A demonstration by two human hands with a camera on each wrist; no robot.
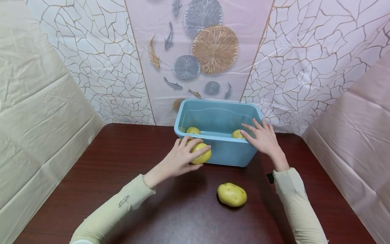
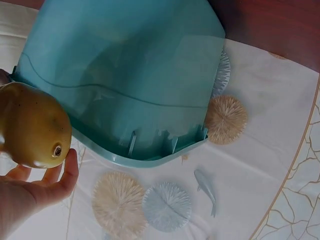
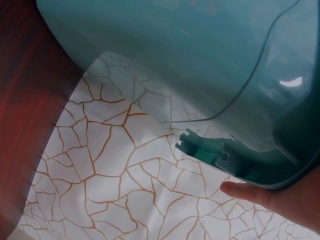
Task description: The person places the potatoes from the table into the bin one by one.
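Note:
My left hand point(image 1: 179, 158) grips a yellow potato point(image 1: 203, 154) from above, its fingers curled over it, just in front of the blue plastic bin point(image 1: 225, 152). In the left wrist view this potato point(image 2: 35, 125) shows a dark spot at its end, with fingertips point(image 2: 71, 172) under it near the bin's rim. My right hand point(image 1: 264, 139) is at the bin's right front corner with fingers spread; in the right wrist view a finger point(image 3: 245, 191) lies along the rim. Inside the bin, one yellow potato point(image 1: 193, 130) is at the left and another point(image 1: 237, 134) at the right, each partly hidden by the front wall.
Another yellow potato point(image 1: 232, 195) lies on the dark red-brown table point(image 1: 189, 220), in front of the bin. Behind the bin hangs a patterned cloth point(image 1: 213, 88), and pale cloth walls point(image 1: 353, 135) close in both sides.

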